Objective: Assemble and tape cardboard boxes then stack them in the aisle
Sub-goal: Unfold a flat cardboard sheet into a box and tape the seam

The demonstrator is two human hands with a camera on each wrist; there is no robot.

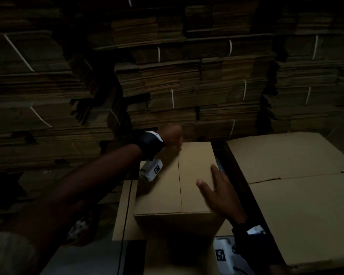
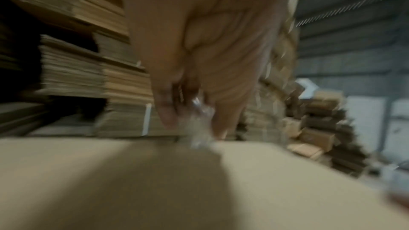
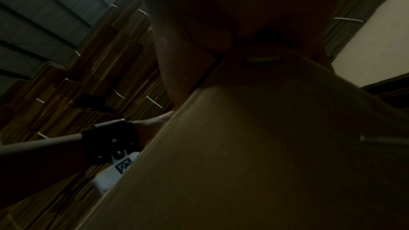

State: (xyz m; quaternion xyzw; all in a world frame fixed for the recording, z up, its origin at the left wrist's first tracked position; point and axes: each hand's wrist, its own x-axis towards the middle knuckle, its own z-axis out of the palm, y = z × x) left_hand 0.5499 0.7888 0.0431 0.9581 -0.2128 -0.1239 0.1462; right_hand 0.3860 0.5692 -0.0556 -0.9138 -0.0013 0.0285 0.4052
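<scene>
box [image 1: 173,181] upright on flat cardboard sheet [image 1: 125,211] w/ flaps closed, right hand [image 1: 218,193] flat on top near rt edge, left hand [image 1: 174,133] pinching clear tape [image 2: 199,120] at far end of seam.

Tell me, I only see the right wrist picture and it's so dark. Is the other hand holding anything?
Observer: Yes. The left wrist view shows the left hand pinching clear tape at the far edge of the box.
Operator: What is the right hand doing?
Observer: In the head view, the right hand lies flat on the box top, right of the seam.
</scene>
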